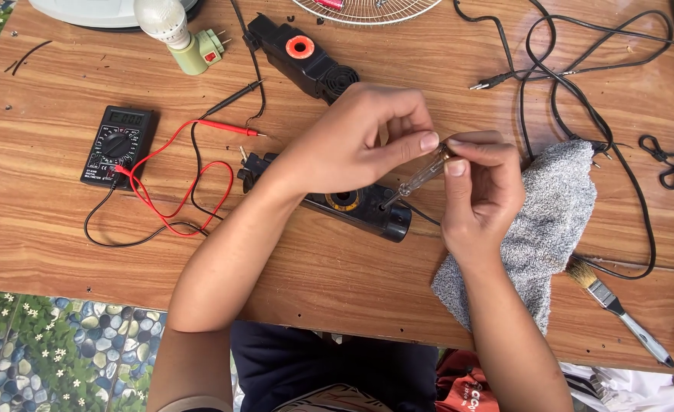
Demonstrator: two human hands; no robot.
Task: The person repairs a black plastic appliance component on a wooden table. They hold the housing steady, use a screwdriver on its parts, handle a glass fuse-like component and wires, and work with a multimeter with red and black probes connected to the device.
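Clear-handled screwdriver [422,174] pinched between both hands' fingers [428,141], tip seated in black housing [356,206] below; fastener-turning step, steady downward pressure needed.

L hand [348,141]: fingers pinched, palm down | R hand [478,191]: fingers pinched, meeting L fingertips

Both hands meet above the middle of the table [47,229]. The left hand [352,141] and right hand [478,191] pinch a screwdriver [421,175] between them, its tip down on a housing [367,207] lying beneath them. A cloth [551,221] lies under and right of the right hand, a brush [619,309] beyond it. A multimeter [118,146] sits well left of the left hand.
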